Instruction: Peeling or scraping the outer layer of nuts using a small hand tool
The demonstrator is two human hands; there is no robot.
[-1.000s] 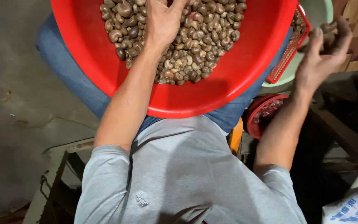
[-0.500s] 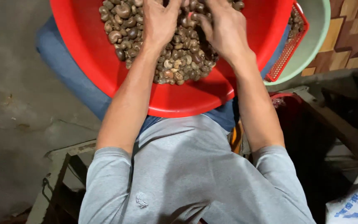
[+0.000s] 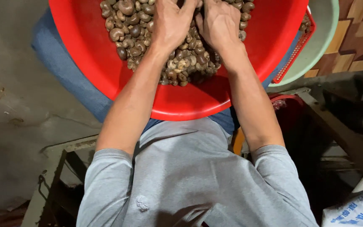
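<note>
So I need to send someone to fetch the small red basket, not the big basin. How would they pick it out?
Start at the big red basin of nuts on the person's lap. Just past its right rim sits a pale green bowl. The red basket rests inside that bowl: unlike the smooth round basin, it is small, straight-edged and has slotted mesh walls.

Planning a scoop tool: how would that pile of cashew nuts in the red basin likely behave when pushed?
The cashew nuts are loose, separate, curved pieces, so they would probably slide and tumble rather than move together. The red basin looks smooth and sloped, so strays likely roll back down. Both hands rest on the heap.
</note>
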